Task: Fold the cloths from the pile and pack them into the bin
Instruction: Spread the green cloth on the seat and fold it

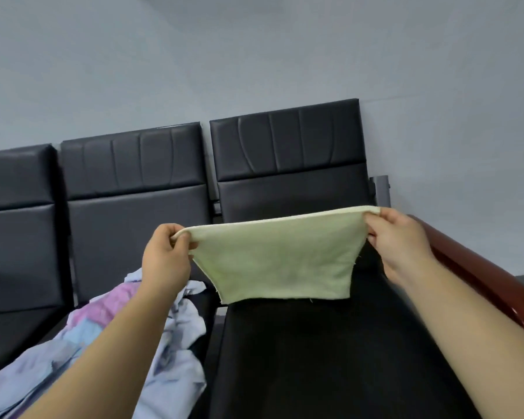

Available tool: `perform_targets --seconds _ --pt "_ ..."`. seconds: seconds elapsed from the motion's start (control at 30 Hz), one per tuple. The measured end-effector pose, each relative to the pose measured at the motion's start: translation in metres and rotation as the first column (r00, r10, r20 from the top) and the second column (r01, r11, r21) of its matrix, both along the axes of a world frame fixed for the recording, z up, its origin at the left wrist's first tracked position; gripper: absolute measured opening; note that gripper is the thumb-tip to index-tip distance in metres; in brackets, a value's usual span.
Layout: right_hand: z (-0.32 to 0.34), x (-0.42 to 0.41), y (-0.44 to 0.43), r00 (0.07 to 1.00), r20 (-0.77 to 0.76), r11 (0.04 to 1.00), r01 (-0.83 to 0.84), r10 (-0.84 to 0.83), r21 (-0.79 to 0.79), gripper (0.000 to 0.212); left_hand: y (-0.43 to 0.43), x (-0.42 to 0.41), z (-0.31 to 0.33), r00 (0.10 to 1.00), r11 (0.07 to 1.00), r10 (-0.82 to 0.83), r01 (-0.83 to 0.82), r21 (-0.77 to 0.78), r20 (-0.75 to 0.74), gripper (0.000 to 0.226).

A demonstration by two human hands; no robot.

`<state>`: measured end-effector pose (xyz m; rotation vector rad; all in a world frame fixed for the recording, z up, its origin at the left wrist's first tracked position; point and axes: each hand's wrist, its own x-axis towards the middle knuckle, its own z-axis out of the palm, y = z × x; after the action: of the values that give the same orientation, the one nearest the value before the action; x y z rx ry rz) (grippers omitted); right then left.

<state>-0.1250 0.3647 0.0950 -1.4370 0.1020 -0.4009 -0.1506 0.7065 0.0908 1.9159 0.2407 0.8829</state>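
A pale yellow-green cloth [277, 257] hangs folded in the air above the right black seat [330, 352]. My left hand [167, 255] pinches its upper left corner, and my right hand [401, 241] pinches its upper right corner, stretching the top edge taut. The cloth's lower edge hangs free just over the seat. A pile of light blue, lilac and pink cloths [164, 337] lies on the middle seat, under my left forearm. No bin is in view.
A row of black padded seats [133, 173] stands against a grey wall [254, 55]. A reddish-brown wooden armrest [478, 273] runs along the right side of the right seat. A grey metal post [381, 189] rises behind it.
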Motion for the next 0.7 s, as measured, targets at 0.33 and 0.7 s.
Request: perform_targets --seconds 0.33,0.7 --pt "-0.116 -0.032 -0.021 0.828 -0.561 0.869 -0.269 -0.011 -0.415 0.018 0.031 -0.051 -0.110 0.813 0.963 -0.263 0.254 -0.089 -0.519 0.018" --pt "-0.149 -0.013 -0.024 0.685 -0.729 0.911 -0.292 -0.014 -0.292 0.013 0.030 -0.024 -0.148 0.696 0.948 -0.316 0.258 -0.187 -0.645 0.017"
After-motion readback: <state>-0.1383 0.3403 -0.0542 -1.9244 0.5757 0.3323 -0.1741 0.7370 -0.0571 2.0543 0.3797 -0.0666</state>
